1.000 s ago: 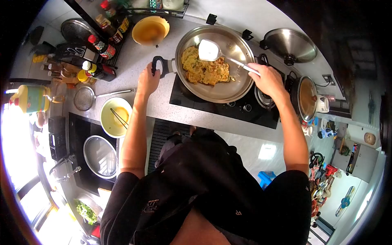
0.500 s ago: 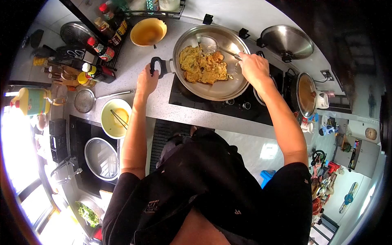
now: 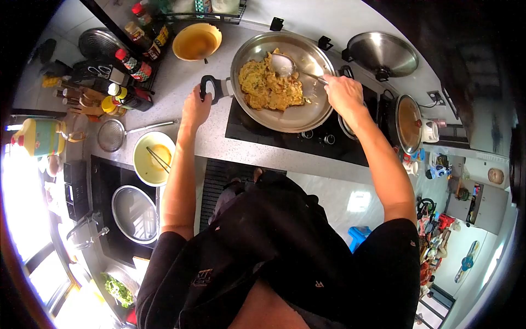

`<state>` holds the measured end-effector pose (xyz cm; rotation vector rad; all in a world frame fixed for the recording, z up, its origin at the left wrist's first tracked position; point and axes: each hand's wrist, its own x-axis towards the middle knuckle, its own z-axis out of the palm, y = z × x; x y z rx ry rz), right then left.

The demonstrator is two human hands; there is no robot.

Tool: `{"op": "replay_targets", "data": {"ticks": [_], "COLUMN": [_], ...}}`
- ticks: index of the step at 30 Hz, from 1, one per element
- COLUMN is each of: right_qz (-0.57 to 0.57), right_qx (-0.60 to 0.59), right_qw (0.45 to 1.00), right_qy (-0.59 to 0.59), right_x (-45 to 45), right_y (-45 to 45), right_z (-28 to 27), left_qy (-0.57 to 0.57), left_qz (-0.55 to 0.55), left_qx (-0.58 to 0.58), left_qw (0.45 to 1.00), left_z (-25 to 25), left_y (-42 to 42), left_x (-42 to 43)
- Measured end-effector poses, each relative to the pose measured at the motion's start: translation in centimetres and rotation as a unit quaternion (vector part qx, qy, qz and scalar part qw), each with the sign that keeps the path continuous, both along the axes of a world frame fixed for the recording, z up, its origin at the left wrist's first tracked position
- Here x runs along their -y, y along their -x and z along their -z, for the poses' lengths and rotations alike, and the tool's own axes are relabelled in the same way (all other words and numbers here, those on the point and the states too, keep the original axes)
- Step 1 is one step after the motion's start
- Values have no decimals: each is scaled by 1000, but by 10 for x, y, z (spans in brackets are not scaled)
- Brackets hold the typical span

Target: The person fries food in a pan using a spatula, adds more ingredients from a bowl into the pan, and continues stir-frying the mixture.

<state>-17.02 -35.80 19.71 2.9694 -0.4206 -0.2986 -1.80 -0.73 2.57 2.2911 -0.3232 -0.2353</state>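
A wide steel pan stands on the black stove, with browned yellow egg in its left half. My left hand is closed on the dark looped pan handle at the pan's left. My right hand, over the pan's right rim, grips a metal spatula. The spatula's broad head lies at the upper edge of the egg and touches it.
A yellow bowl of brown liquid stands left of the pan, near sauce bottles. A strainer and a green bowl with chopsticks are by the sink. A lidded pot stands at the right.
The spatula's head has tilted and shifted within the pan, and my right hand has moved left with it. Some egg at the upper edge has been pushed up. My left hand stays on the handle.
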Motion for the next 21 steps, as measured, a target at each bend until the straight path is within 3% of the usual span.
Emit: {"op": "replay_targets", "data": {"ticks": [5,9,11,16,21], "right_qz": [56,76,94,76,17], "right_qx": [13,-48,-139,-287,-318], "right_qw": [994,995,986,954,948], "right_qy": [-96,-39,5,44,-6], "right_x": [16,38,46,81,109], "right_y": [4,8,3,-17,-34], "right_z": [-33,-68,-83,-78,-49], "left_qy": [18,-1,-3,8,14], "left_qz": [3,1,1,-8,-14], "left_qx": [-10,-3,0,5,-23], "left_qw": [1000,1000,1000,1000,1000], "left_z": [9,6,8,-5,-6], "left_y": [-2,-2,-1,6,6], "left_x": [-1,-2,0,2,1]}}
